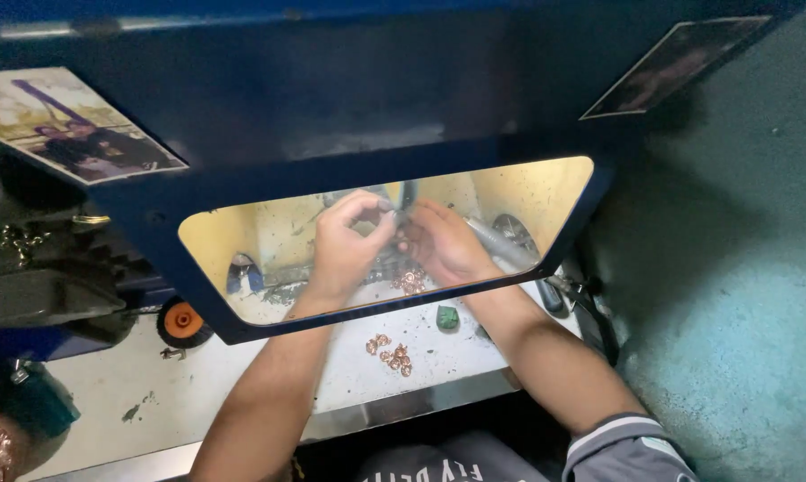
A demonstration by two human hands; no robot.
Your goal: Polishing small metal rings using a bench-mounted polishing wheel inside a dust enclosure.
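Both my hands reach under a dark blue hood and show through its clear window [528,192]. My left hand [349,239] has its fingers pinched together on something small that I cannot make out. My right hand [443,243] curls close beside it, holding a grey rod-like handpiece [501,243] that runs off to the right. Their fingertips meet at a dark vertical tool [407,198]. Below the hands lies a heap of small copper-coloured pieces [412,282].
More copper-coloured pieces [390,353] and a green lump [447,317] lie on the white bench [242,384] outside the hood. An orange wheel [184,319] sits at the left. Two photographs [63,125] are stuck on the hood. A teal wall [733,295] stands at the right.
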